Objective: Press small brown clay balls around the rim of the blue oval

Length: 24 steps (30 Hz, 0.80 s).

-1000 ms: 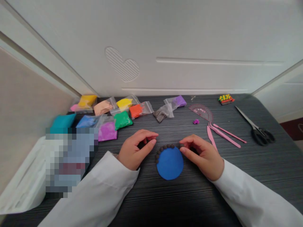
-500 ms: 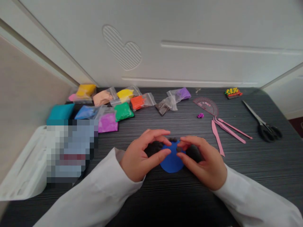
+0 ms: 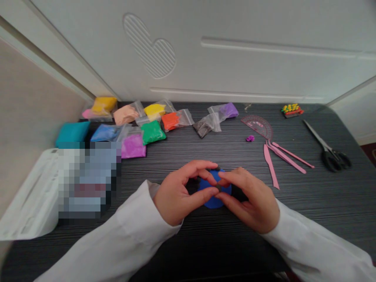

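Note:
Above a round blue clay disc (image 3: 214,203), my two hands meet at the fingertips. My right hand (image 3: 255,197) pinches a small dark grey clay ball (image 3: 218,188) between thumb and forefinger. Thumb and fingers of my left hand (image 3: 179,192) close on the same ball from the other side. Along the disc's far edge a bit of the dark clay row (image 3: 216,168) shows; my hands hide the rest of it.
Bagged clay, such as the green pack (image 3: 153,132) and the grey pack (image 3: 203,127), lies at the back. On the right are a pink knife tool (image 3: 270,164), pink tweezers (image 3: 287,157), a protractor (image 3: 258,125) and scissors (image 3: 326,150). A white tray (image 3: 32,192) stands left.
My hands have come together over the disc. The dark ball, held by the right hand alone before, is now between the fingertips of both. The view has tilted down slightly.

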Motion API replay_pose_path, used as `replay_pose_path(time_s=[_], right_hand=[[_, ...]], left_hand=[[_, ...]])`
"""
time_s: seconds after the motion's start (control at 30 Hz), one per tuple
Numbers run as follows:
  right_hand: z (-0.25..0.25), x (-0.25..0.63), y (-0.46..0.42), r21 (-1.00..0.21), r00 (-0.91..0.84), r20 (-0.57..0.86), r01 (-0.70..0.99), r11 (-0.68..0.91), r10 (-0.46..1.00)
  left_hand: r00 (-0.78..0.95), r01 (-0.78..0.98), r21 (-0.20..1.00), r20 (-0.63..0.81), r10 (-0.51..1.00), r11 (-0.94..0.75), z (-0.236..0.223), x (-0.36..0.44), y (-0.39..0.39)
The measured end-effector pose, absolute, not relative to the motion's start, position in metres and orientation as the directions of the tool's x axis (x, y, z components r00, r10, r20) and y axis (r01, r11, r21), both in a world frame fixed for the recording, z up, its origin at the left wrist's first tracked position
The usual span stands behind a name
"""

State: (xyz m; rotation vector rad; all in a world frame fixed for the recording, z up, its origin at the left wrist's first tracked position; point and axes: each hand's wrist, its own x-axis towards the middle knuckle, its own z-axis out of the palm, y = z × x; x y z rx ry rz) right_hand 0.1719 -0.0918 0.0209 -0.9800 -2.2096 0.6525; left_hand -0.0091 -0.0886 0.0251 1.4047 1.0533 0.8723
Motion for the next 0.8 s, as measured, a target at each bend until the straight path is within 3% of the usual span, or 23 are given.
replay_pose_path(time_s=[0.23,0.5,0.67,0.8], right_hand=[[0.022,0.174,-0.090,-0.621,-0.532,0.395,0.446,0.644,0.749],[0.023,0.174,-0.089,-0.564,-0.552,0.408,0.474,0.676,0.727],[0.023,0.173,-0.088,-0.570,-0.555,0.393,0.478,0.668,0.733],[0.023,0.169,-0.090,-0.544,-0.562,0.352,0.528,0.653,0.748]], left_hand=[[0.303,0.022,0.998,-0.065,0.951,0.062,0.026,-0.009,-0.086],[0.327,0.070,0.997,-0.050,0.944,0.029,0.026,-0.012,-0.084],[0.279,0.275,0.956,0.021,0.960,-0.101,0.024,-0.030,-0.067],[0.418,0.434,0.877,0.007,0.908,-0.207,0.029,-0.042,-0.059]])
